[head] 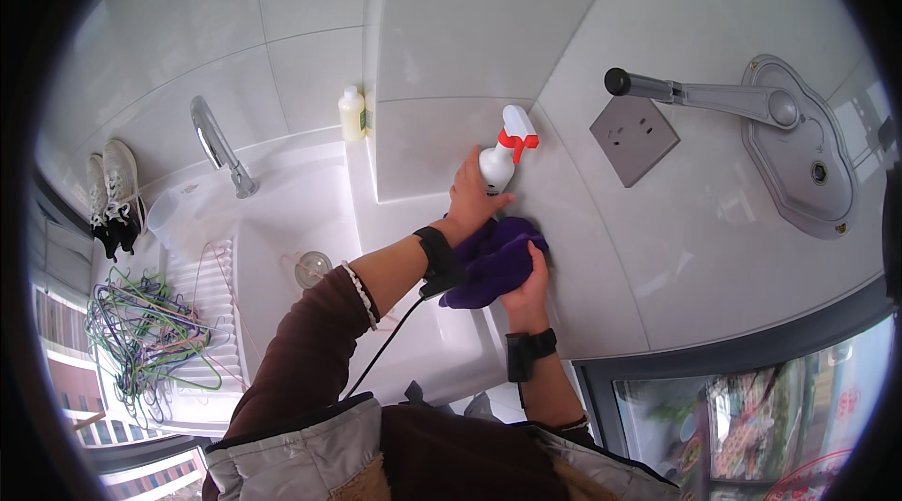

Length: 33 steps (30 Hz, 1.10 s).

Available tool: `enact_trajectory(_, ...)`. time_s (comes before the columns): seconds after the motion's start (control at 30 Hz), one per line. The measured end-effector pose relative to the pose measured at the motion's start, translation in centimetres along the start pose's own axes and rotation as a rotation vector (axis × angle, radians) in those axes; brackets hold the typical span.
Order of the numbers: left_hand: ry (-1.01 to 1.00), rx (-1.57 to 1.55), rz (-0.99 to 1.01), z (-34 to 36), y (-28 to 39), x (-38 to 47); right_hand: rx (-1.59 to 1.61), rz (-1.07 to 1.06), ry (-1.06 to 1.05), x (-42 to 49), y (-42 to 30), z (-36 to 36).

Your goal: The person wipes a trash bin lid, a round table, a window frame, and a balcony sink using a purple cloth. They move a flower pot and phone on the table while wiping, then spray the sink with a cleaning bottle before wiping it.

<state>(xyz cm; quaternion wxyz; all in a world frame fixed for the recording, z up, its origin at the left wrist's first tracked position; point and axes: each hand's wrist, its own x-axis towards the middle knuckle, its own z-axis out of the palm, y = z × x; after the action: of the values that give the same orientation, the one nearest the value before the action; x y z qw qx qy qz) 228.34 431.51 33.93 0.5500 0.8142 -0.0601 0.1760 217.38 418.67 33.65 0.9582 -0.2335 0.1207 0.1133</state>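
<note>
My left hand (473, 197) is wrapped around the body of a white spray bottle (497, 168) with a red and white trigger head. The bottle is upright in the corner by the tiled wall, above the sink's right-hand ledge. A purple cloth (486, 267) hangs in folds from my right hand (528, 290), which grips it just below the bottle. The cloth hides most of my right fingers. Both wrists wear black straps, and a black cable runs from the left one.
A white laundry sink (416, 353) with a ribbed washboard lies before me, under a chrome faucet (218, 149). Tangled wire hangers (148, 339) cover the left side, near sneakers (116, 184). A pale yellow bottle (352, 113) stands behind. A crank handle (712, 103) juts from the right wall.
</note>
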Motion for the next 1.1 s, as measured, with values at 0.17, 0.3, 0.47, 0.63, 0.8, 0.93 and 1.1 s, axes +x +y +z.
enact_trajectory(0.17,0.002,0.024,-0.009,-0.6,-0.4,0.4,0.035,0.0,-0.035,0.0,0.1,-0.1)
enact_trajectory(0.3,0.034,-0.009,0.018,-1.7,-0.2,-0.1,0.013,-0.041,-0.026,0.1,0.2,-0.1)
enact_trajectory(0.47,0.058,-0.176,0.076,-5.1,1.0,-2.2,-0.053,-0.093,-0.05,0.6,0.1,-0.1)
enact_trajectory(0.63,0.006,-0.426,-0.006,-9.9,2.8,-4.9,-0.275,-0.308,-0.043,3.3,1.2,0.9)
enact_trajectory(0.8,-0.026,-0.629,-0.164,-13.9,4.2,-7.6,-0.988,-0.671,0.228,8.9,3.1,1.3)
enact_trajectory(0.93,0.025,-0.705,-0.228,-16.1,4.7,-9.1,-1.654,-0.848,0.037,12.7,3.3,-0.7)
enact_trajectory(1.1,0.097,-0.556,-0.226,-18.3,4.1,-10.3,-2.022,-0.712,-0.158,15.6,3.4,-2.7)
